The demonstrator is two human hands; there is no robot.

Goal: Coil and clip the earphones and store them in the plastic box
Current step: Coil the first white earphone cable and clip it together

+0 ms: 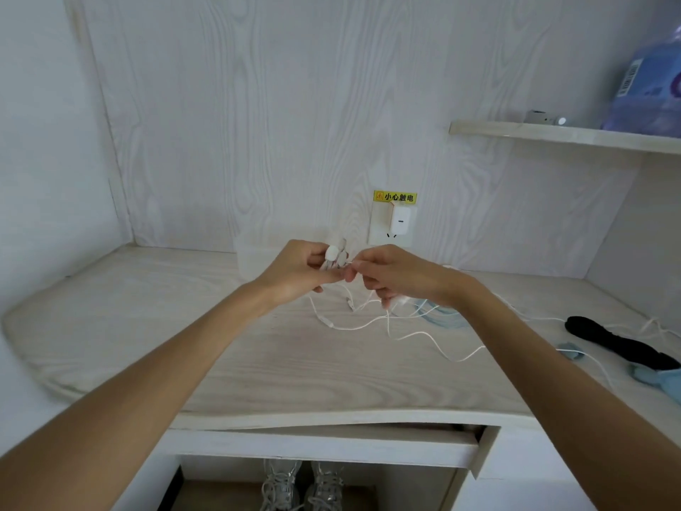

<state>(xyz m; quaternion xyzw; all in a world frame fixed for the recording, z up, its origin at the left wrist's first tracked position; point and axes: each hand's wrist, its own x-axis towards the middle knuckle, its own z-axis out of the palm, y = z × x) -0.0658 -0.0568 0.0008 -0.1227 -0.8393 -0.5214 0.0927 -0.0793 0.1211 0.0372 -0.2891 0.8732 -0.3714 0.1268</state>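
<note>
White wired earphones [333,254] are held above the desk [147,326]. My left hand [300,269] grips the two earbuds and the upper cable. Just to its right, my right hand [390,272] pinches the thin cable. The rest of the white cable [368,324] trails in loose loops on the desk below the hands. A translucent plastic box [252,258] stands behind my left hand against the back wall, partly hidden by it. No clip can be made out.
A white charger [401,220] sits in the wall socket behind the hands. Light blue cable [438,315], a black object [619,346] and small blue items [659,381] lie at the right. A shelf [571,136] holds a water bottle [648,86]. A drawer [331,442] stands slightly open below.
</note>
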